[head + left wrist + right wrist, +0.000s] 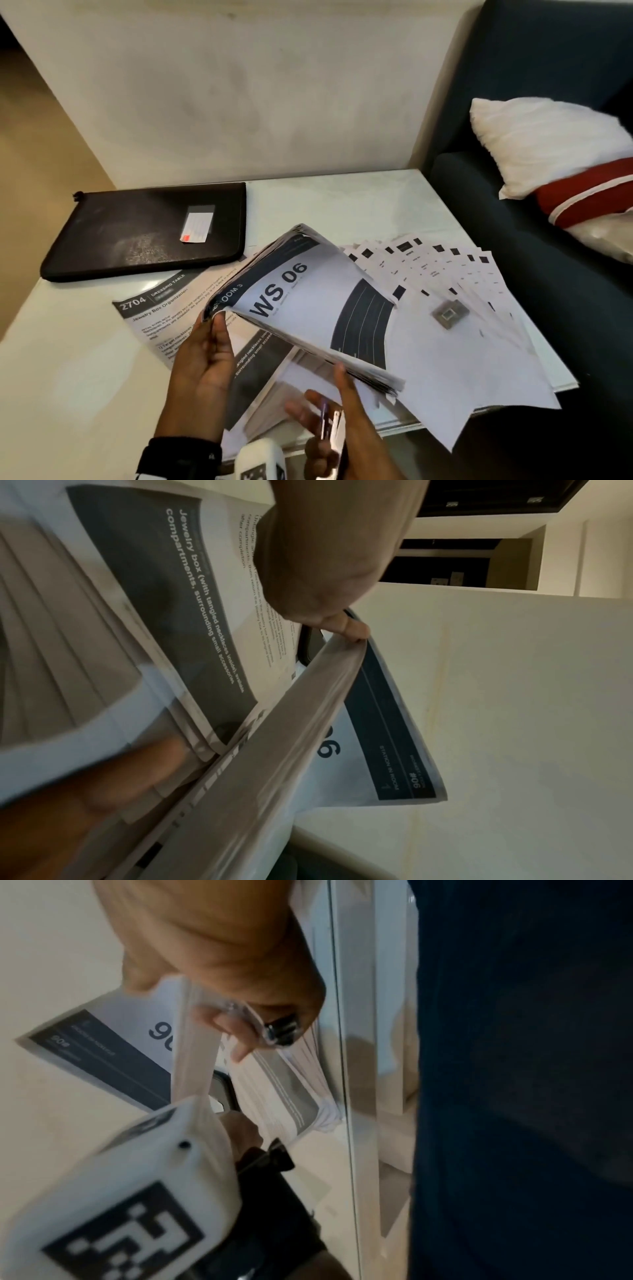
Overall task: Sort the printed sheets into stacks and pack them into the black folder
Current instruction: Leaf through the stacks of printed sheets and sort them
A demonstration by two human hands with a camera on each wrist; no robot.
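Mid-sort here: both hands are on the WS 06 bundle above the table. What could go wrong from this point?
1. The WS 06 bundle is bowed, and the left hand pinches only one corner; sheets may slide out.
2. The right hand also holds a pen, so its grip on the bundle's lower edge looks weak.
3. The fanned sheets overhang the table edge by the sofa; a brush might push them off.

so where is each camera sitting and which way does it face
Head: worn on the head, looking down at the table, folder and WS 06 stack; both hands show, left hand, right hand.
Left wrist: along the left hand to the pinched stack edge.
Right wrist: along the right hand, which holds a pen; the left wrist's camera block shows.
All three share the WS 06 stack.
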